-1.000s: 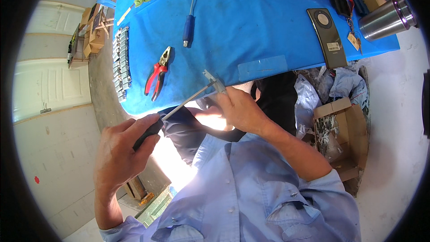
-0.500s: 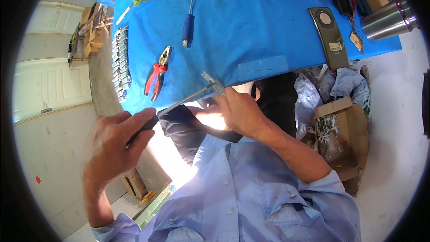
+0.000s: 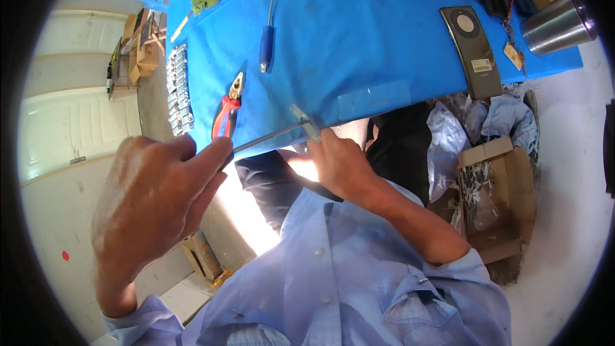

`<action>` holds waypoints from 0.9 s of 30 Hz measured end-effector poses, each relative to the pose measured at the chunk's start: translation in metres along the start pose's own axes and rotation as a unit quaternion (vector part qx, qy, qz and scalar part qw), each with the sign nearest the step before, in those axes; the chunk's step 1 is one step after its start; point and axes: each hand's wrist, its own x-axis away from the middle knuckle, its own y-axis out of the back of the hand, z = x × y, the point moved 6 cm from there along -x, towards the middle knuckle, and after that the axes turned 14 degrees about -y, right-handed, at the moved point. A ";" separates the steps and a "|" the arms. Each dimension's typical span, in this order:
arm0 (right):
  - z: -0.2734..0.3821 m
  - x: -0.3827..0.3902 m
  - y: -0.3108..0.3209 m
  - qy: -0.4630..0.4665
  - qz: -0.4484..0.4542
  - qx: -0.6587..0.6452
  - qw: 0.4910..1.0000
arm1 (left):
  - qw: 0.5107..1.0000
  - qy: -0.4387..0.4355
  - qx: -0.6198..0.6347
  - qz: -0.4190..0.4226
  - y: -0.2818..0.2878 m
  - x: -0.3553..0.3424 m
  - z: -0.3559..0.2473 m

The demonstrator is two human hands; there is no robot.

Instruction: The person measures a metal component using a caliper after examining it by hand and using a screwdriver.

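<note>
My left hand [image 3: 160, 198] is closed around the dark handle of a screwdriver, raised at the left of my lap. The screwdriver's thin metal shaft [image 3: 269, 136] runs up and right to a small silver metal part [image 3: 305, 122]. My right hand [image 3: 343, 161] pinches that part at the table's near edge. Where the screwdriver tip meets the part is too small to make out. Just beyond my left hand lie red-and-black combination pliers [image 3: 228, 107], their jaws pointing away. A second screwdriver with a blue handle [image 3: 266, 48] lies farther back on the cloth.
A row of small metal parts [image 3: 179, 90] lines the left edge of the blue-covered table [image 3: 371, 32]. A phone [image 3: 472, 51], keys with a tag [image 3: 512, 54] and a steel cup [image 3: 557, 24] are at the right. Below stands an open cardboard box [image 3: 512, 205] of metal pieces.
My left hand has come up and looks larger, now covering the ends of the pliers' handles. My right hand stays nearly in place with the metal part.
</note>
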 end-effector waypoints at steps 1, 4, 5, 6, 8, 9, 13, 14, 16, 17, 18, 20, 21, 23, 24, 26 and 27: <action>0.001 0.000 -0.001 0.001 0.000 0.005 1.000 | 1.000 0.010 0.019 -0.012 -0.005 0.006 0.003; 0.002 0.000 -0.002 -0.036 0.024 -0.029 0.999 | 0.993 0.055 0.088 -0.049 -0.025 0.028 0.010; 0.006 -0.001 0.004 -0.077 0.043 -0.074 0.993 | 0.989 0.072 0.114 -0.060 -0.034 0.035 0.012; 0.006 -0.002 0.007 -0.119 0.062 -0.118 0.984 | 0.986 0.080 0.123 -0.073 -0.042 0.041 0.013; 0.008 -0.002 0.010 -0.119 0.069 -0.164 0.977 | 0.980 0.093 0.141 -0.103 -0.055 0.050 0.013; 0.007 -0.002 0.010 -0.119 0.073 -0.187 0.972 | 0.977 0.104 0.154 -0.105 -0.061 0.053 0.012; -0.008 -0.006 -0.005 -0.149 0.164 -0.308 0.925 | 0.961 0.139 0.206 -0.122 -0.086 0.066 0.011; -0.011 -0.006 -0.008 -0.160 0.185 -0.323 0.915 | 0.956 0.147 0.220 -0.128 -0.093 0.068 0.012; -0.011 -0.007 -0.010 -0.165 0.183 -0.308 0.919 | 0.947 0.139 0.249 -0.149 -0.105 0.069 0.012; -0.009 -0.006 -0.009 -0.159 0.160 -0.279 0.933 | 0.942 0.134 0.263 -0.159 -0.108 0.069 0.013; -0.006 -0.007 -0.007 -0.153 0.137 -0.249 0.946 | 0.938 0.136 0.283 -0.147 -0.111 0.069 0.015; -0.002 -0.007 -0.002 -0.147 0.144 -0.183 0.961 | 0.928 0.141 0.322 -0.121 -0.115 0.069 0.017; -0.001 -0.008 -0.001 -0.144 0.147 -0.150 0.967 | 0.927 0.136 0.326 -0.123 -0.115 0.069 0.017; 0.000 -0.009 0.000 -0.058 0.115 -0.075 0.989 | 0.927 0.122 0.333 -0.126 -0.113 0.068 0.016; 0.001 -0.009 0.001 -0.014 0.099 -0.037 0.994 | 0.922 0.128 0.341 -0.130 -0.114 0.066 0.016; 0.001 -0.012 0.004 -0.014 0.125 -0.039 0.991 | 0.913 0.139 0.358 -0.137 -0.117 0.063 0.017; 0.002 -0.014 0.006 -0.013 0.138 -0.041 0.989 | 0.913 0.136 0.364 -0.127 -0.121 0.062 0.020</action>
